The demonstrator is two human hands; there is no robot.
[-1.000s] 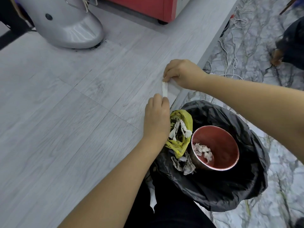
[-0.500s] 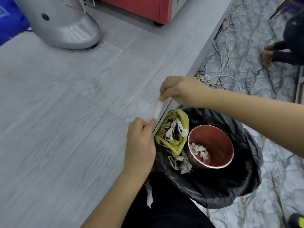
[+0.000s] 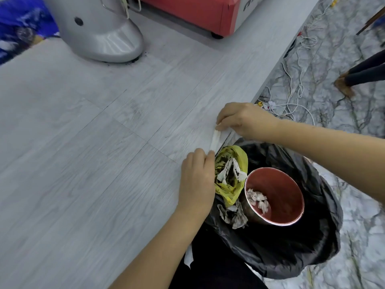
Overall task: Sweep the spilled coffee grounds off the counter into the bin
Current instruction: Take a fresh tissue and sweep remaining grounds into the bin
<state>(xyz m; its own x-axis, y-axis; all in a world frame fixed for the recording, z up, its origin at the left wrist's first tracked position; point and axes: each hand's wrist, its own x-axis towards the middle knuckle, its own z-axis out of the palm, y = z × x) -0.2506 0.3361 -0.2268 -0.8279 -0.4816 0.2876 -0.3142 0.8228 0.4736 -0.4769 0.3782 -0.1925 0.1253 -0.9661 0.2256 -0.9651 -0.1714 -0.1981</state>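
A thin white folded strip, paper or tissue [image 3: 215,139], lies along the right edge of the grey wood-grain counter [image 3: 104,153]. My left hand [image 3: 198,180] pinches its near end and my right hand [image 3: 243,119] pinches its far end, both right at the counter's edge. Directly below the edge stands the bin lined with a black bag [image 3: 312,236]. Inside lie a yellow bag [image 3: 231,174] stained with dark grounds, crumpled tissues and a red cup [image 3: 277,197]. No loose grounds show between my hands.
A silver appliance base [image 3: 104,38] stands at the back left with dark specks around its foot. A red machine [image 3: 198,13] sits behind it. White cables [image 3: 295,80] trail over the marble floor, where another person's foot [image 3: 345,86] stands at the right.
Both hands have slid the white strip across the counter toward the right edge, from well inside the counter to directly above the bin.
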